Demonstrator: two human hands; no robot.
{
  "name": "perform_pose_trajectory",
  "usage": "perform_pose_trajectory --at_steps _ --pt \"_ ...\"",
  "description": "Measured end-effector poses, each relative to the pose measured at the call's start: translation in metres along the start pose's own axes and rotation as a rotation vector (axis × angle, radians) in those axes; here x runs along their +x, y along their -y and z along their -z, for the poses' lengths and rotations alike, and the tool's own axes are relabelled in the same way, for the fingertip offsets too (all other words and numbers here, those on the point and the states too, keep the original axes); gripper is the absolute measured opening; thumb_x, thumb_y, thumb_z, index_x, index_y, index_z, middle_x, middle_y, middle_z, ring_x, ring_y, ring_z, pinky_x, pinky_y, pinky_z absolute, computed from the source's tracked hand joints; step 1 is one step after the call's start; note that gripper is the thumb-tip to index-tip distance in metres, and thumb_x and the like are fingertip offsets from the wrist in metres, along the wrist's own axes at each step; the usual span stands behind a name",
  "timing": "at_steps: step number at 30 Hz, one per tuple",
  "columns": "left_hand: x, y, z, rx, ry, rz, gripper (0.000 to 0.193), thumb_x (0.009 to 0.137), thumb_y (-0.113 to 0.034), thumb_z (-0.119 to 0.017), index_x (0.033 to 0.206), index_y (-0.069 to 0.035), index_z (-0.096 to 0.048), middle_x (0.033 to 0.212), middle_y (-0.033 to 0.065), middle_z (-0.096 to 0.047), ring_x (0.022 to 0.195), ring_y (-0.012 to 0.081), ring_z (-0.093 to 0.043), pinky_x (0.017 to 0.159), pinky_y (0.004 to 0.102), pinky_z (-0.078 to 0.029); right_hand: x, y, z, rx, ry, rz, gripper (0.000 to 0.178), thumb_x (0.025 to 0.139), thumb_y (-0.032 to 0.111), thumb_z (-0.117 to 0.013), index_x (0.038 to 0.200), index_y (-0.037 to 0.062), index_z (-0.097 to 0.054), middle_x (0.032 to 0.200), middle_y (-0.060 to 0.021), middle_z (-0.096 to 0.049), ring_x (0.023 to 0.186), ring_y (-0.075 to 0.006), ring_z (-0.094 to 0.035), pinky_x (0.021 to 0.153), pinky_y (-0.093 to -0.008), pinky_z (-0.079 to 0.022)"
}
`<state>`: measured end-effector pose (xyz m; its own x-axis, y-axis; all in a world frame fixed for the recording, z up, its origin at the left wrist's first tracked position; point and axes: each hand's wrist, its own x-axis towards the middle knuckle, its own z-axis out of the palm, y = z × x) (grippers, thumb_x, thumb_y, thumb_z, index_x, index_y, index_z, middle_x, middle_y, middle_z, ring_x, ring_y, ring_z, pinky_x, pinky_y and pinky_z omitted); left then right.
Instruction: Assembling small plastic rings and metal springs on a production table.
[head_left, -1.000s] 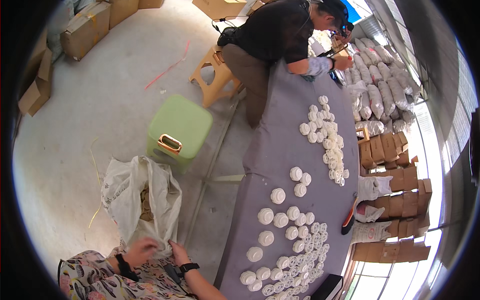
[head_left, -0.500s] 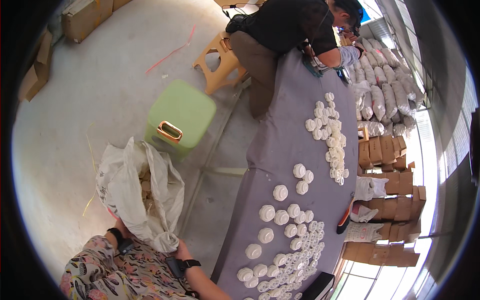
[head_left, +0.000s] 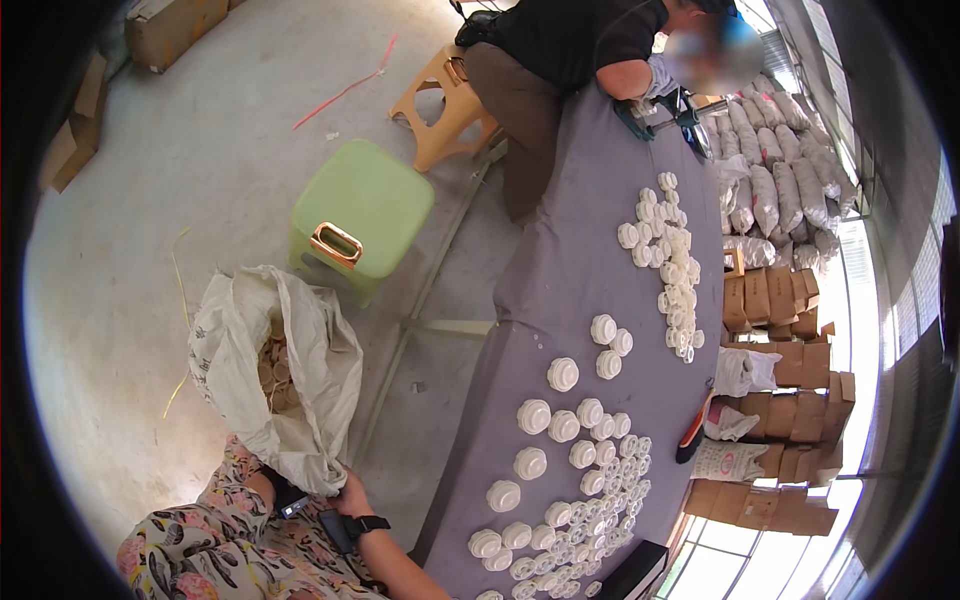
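Head view, looking down: the person's right hand (head_left: 350, 494), wearing a dark wristband, is closed on the near lip of a white woven sack (head_left: 268, 372) that stands open on the concrete floor (head_left: 190, 170). The left hand (head_left: 268, 488) is mostly hidden behind the sack's bottom fold and a floral sleeve (head_left: 215, 545), so whether it is clenched cannot be told. The sack rises away from both hands, its long axis running up and slightly left, mouth gaping toward the camera; the right hand is the one clearly on its edge. The fabric is crumpled and pale, and tan round pieces (head_left: 275, 372) show inside. Just to the right runs a long table under a grey cloth (head_left: 570, 290), covered with white round caps (head_left: 560, 440) in loose clusters. Beyond the sack stands a green plastic stool (head_left: 365, 205), then a tan stool (head_left: 440, 105). At the far end a second person in a black shirt (head_left: 575, 35) bends over the table.
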<state>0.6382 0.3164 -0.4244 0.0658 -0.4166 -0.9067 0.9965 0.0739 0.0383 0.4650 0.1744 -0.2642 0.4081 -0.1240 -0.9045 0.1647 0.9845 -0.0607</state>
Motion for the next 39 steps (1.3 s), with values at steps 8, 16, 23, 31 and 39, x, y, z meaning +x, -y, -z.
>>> perform_pose_trajectory --at_steps 8,16,23,31,39 --pt "0.002 0.010 0.003 -0.050 -0.011 -0.029 0.064 0.089 -0.053 -0.035 0.120 0.002 -0.041 0.115 0.0244 -0.050 0.115 0.0350 -0.043 0.095 0.0463 -0.035 0.003 -0.005 0.016 -0.069 0.098 0.112 0.035 0.086 0.022 -0.055 0.113 -0.0003 -0.054 0.111 -0.0103 -0.059 0.102 -0.0200 -0.057 0.089 -0.0320 -0.045" --pt "0.006 0.019 0.017 -0.137 -0.033 -0.111 0.061 0.089 -0.051 -0.036 0.117 0.002 -0.044 0.110 0.0232 -0.053 0.112 0.0335 -0.046 0.094 0.0445 -0.037 -0.011 0.008 0.000 -0.044 -0.118 0.068 0.037 0.084 0.021 -0.056 0.113 -0.0021 -0.054 0.111 -0.0127 -0.059 0.100 -0.0227 -0.058 0.090 -0.0337 -0.045" --pt "-0.083 -0.087 -0.070 0.705 -0.555 -1.156 0.034 0.087 -0.010 -0.044 0.119 0.003 -0.042 0.121 0.0171 -0.042 0.111 0.0288 -0.042 0.096 0.0365 -0.033 -0.005 0.014 0.035 -0.624 -0.061 0.477 0.038 0.084 0.021 -0.058 0.112 -0.0042 -0.053 0.105 -0.0116 -0.061 0.096 -0.0202 -0.059 0.082 -0.0311 -0.047" --pt "-0.125 -0.074 -0.216 1.847 0.452 -1.078 0.025 0.076 -0.018 -0.055 0.094 -0.002 -0.058 0.095 0.0179 -0.060 0.086 0.0328 -0.057 0.074 0.0401 -0.046 0.016 0.026 0.019 -0.658 -0.440 0.326 0.043 0.085 0.024 -0.056 0.115 -0.0067 -0.049 0.111 -0.0194 -0.055 0.102 -0.0260 -0.055 0.087 -0.0332 -0.043" --pt "-0.035 -0.020 -0.165 2.309 0.418 -0.344 0.038 0.074 -0.033 -0.057 0.096 -0.003 -0.062 0.088 0.0155 -0.065 0.079 0.0346 -0.061 0.072 0.0418 -0.048 -0.051 0.065 -0.120 -1.377 -0.231 1.247 0.042 0.087 0.020 -0.054 0.121 -0.0036 -0.046 0.114 -0.0169 -0.054 0.107 -0.0228 -0.052 0.090 -0.0310 -0.040"
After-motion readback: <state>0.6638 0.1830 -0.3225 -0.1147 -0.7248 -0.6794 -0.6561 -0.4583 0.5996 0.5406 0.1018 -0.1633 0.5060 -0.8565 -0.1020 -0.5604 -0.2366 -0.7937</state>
